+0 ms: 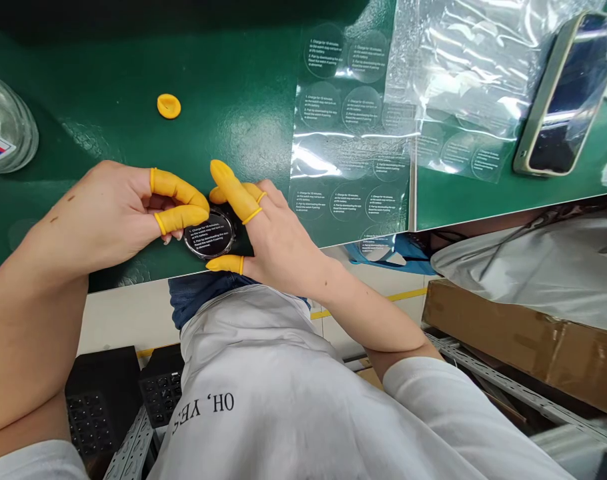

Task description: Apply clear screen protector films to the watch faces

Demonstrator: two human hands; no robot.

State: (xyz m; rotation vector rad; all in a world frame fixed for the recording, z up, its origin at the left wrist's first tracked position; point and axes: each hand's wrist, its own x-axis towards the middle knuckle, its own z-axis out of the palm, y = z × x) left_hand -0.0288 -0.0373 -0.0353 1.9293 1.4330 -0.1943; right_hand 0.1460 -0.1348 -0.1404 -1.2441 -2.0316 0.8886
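Note:
A round black smartwatch (209,241) lies face up near the table's front edge, with white instruction text showing across its face. Yellow finger cots cover several of my fingertips. My left hand (133,207) has its thumb and forefinger pinched together at the watch's upper left rim; whatever is between the tips is hidden. On the other side my right hand (273,233) steadies the watch, thumb at the lower rim and another finger at the upper rim. Its forefinger is lifted above the watch. Farther back lies a loose yellow finger cot (169,106).
A sheet of clear round film stickers (353,133) printed with text spreads to the right, partly under clear plastic bags (463,60). A phone (566,93) lies at far right, a glass jar (8,127) at far left. Below stand a cardboard box (523,340) and black trays (103,400).

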